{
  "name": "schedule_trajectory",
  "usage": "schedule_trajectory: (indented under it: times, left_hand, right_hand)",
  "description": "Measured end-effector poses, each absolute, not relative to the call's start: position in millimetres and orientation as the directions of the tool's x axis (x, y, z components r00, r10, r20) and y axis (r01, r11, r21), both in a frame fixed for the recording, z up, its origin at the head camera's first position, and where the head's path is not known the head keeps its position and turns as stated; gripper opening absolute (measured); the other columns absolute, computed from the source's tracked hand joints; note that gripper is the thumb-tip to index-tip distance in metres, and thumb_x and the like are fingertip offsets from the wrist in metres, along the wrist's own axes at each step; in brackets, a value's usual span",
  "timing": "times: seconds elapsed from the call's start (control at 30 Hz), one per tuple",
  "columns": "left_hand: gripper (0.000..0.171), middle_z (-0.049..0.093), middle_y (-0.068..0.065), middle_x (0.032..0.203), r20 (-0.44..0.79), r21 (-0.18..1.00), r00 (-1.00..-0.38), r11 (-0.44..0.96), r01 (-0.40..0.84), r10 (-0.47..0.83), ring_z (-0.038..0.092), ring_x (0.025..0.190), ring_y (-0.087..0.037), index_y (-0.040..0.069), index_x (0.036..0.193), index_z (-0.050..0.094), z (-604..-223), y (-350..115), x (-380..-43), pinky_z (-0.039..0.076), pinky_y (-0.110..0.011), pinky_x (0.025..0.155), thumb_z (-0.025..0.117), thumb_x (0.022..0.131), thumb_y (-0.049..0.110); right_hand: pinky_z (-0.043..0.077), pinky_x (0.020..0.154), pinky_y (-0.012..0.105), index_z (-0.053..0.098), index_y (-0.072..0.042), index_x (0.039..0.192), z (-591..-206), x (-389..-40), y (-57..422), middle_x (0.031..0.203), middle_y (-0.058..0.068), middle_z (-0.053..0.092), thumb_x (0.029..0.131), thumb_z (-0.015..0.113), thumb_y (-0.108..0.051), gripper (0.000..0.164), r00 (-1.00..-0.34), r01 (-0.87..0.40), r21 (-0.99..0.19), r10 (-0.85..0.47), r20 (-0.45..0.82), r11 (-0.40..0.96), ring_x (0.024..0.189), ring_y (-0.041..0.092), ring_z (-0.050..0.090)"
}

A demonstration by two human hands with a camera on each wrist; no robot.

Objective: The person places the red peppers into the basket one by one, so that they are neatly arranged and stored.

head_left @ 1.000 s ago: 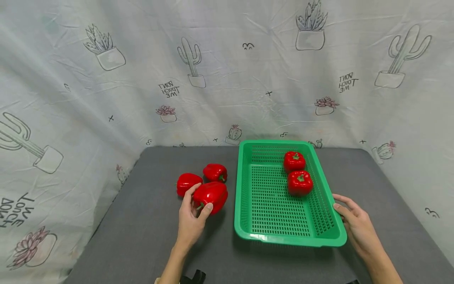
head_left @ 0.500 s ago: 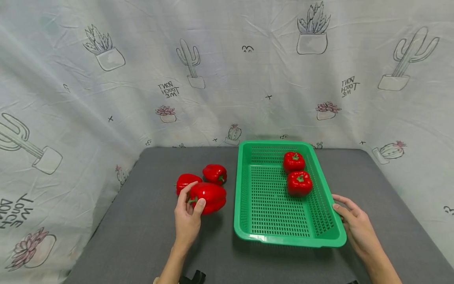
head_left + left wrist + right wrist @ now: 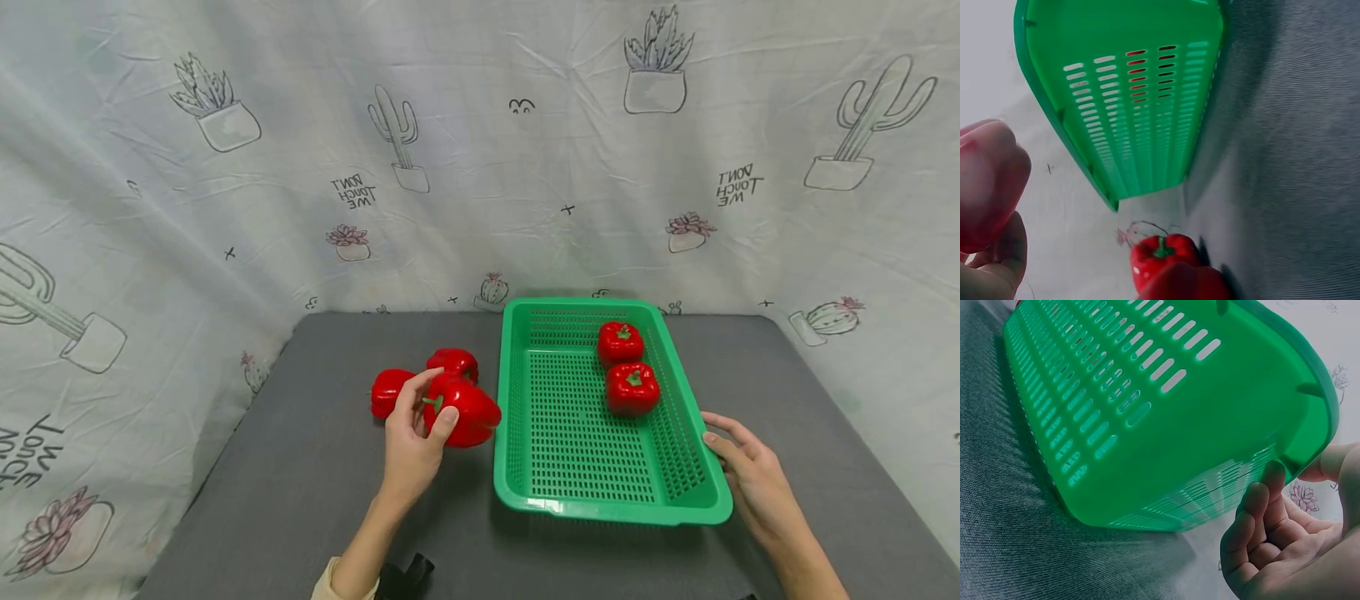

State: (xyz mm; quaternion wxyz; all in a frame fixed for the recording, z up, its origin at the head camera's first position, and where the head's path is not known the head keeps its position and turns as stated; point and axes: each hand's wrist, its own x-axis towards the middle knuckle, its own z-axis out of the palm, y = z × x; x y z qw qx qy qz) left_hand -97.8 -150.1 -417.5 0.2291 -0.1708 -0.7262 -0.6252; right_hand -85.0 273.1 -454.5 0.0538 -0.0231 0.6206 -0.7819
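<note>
My left hand [image 3: 416,446] grips a red bell pepper [image 3: 468,415] around its stem end, raised over the table just left of the basket. The same pepper [image 3: 985,194] fills the left edge of the left wrist view. A green slotted basket [image 3: 577,507] stands on the grey table. With thumb above and fingers below, my right hand [image 3: 753,471] pinches the basket's right rim. In the right wrist view, the fingertips [image 3: 1275,472] sit right under that rim. Two red bell peppers, one farther back [image 3: 620,343] and one nearer [image 3: 632,390], lie along the basket's right side.
Two more red bell peppers, one at the left [image 3: 388,394] and one behind the held one [image 3: 453,363], lie on the grey table [image 3: 300,467]. A white curtain [image 3: 465,167] printed with cacti hangs behind and along the sides.
My left hand first shifts slightly left, then right with the bell pepper, which now overlaps the basket's left rim in view. The right hand and basket stay put.
</note>
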Motion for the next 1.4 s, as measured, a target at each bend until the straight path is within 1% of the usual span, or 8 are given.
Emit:
schedule_trajectory:
  times: [0.1, 0.33, 0.57, 0.73, 0.9, 1.03, 1.23, 1.4]
  left_hand:
    - [0.052, 0.059, -0.003, 0.122, 0.560, 0.813, -0.828, 0.183, 0.553, 0.014, 0.059, 0.104, -0.025, 0.010, 0.137, 0.053, -408, -143, -101, 0.056, -0.036, 0.083, 0.069, 0.088, 0.017]
    - [0.049, 0.058, -0.012, 0.122, 0.588, 0.758, -0.799, 0.258, 0.599, 0.126, 0.057, 0.104, -0.024, 0.001, 0.132, 0.057, -362, -114, -91, 0.057, -0.038, 0.080, 0.067, 0.086, 0.015]
    - [0.056, 0.060, -0.001, 0.121, 0.539, 0.784, -0.807, 0.208, 0.585, 0.240, 0.059, 0.104, -0.020, 0.014, 0.135, 0.057, -386, -95, -120, 0.057, -0.037, 0.078, 0.075, 0.084, 0.028]
    - [0.058, 0.059, 0.005, 0.122, 0.452, 0.835, -0.833, 0.177, 0.521, 0.318, 0.058, 0.105, -0.017, 0.021, 0.133, 0.057, -384, -80, -127, 0.057, -0.034, 0.077, 0.079, 0.082, 0.036]
    - [0.060, 0.060, 0.009, 0.121, 0.406, 0.838, -0.823, 0.199, 0.509, 0.397, 0.059, 0.103, -0.014, 0.023, 0.130, 0.059, -384, -70, -133, 0.057, -0.032, 0.076, 0.085, 0.077, 0.036]
    - [0.059, 0.059, 0.013, 0.120, 0.373, 0.833, -0.820, 0.235, 0.502, 0.434, 0.057, 0.105, -0.011, 0.025, 0.127, 0.060, -387, -62, -137, 0.056, -0.033, 0.079, 0.085, 0.075, 0.037]
    - [0.053, 0.057, 0.013, 0.120, 0.278, 0.871, -0.849, 0.254, 0.420, 0.449, 0.056, 0.106, -0.012, 0.027, 0.126, 0.061, -392, -50, -139, 0.056, -0.032, 0.075, 0.082, 0.079, 0.039]
    - [0.054, 0.056, 0.012, 0.119, 0.184, 0.898, -0.849, 0.267, 0.351, 0.496, 0.057, 0.105, -0.013, 0.026, 0.128, 0.061, -396, -43, -134, 0.057, -0.030, 0.072, 0.080, 0.081, 0.043]
  right_hand:
    - [0.058, 0.068, 0.033, 0.055, -0.016, 0.128, -454, -83, 274, 0.098, 0.008, 0.071, 0.104, 0.052, -0.012, 0.025, -0.993, 0.061, -0.972, -0.114, -0.036, -0.225, 0.085, 0.018, 0.070]
    - [0.057, 0.070, 0.033, 0.058, -0.017, 0.127, -454, -81, 274, 0.099, 0.008, 0.071, 0.104, 0.052, -0.013, 0.024, -0.993, 0.072, -0.971, -0.109, -0.048, -0.226, 0.086, 0.018, 0.070]
    - [0.057, 0.072, 0.031, 0.062, -0.015, 0.123, -453, -79, 274, 0.103, 0.006, 0.070, 0.104, 0.051, -0.016, 0.022, -0.992, 0.082, -0.972, -0.113, -0.058, -0.221, 0.089, 0.017, 0.069]
    - [0.057, 0.074, 0.031, 0.061, -0.012, 0.126, -452, -80, 273, 0.104, 0.007, 0.070, 0.104, 0.052, -0.017, 0.024, -0.991, 0.088, -0.972, -0.114, -0.064, -0.216, 0.090, 0.017, 0.068]
    - [0.057, 0.074, 0.030, 0.061, -0.013, 0.125, -450, -80, 273, 0.105, 0.007, 0.070, 0.104, 0.053, -0.018, 0.024, -0.992, 0.085, -0.976, -0.110, -0.063, -0.202, 0.091, 0.017, 0.068]
    - [0.056, 0.074, 0.029, 0.060, -0.011, 0.127, -447, -81, 272, 0.107, 0.007, 0.070, 0.104, 0.053, -0.018, 0.025, -0.992, 0.072, -0.980, -0.111, -0.052, -0.184, 0.092, 0.016, 0.068]
    - [0.056, 0.074, 0.030, 0.056, -0.003, 0.131, -446, -82, 273, 0.105, 0.009, 0.070, 0.105, 0.051, -0.017, 0.030, -0.992, 0.051, -0.984, -0.122, -0.030, -0.173, 0.091, 0.016, 0.068]
    - [0.057, 0.073, 0.030, 0.058, -0.006, 0.130, -447, -81, 272, 0.103, 0.008, 0.071, 0.104, 0.052, -0.017, 0.028, -0.992, 0.045, -0.984, -0.121, -0.025, -0.173, 0.089, 0.017, 0.068]
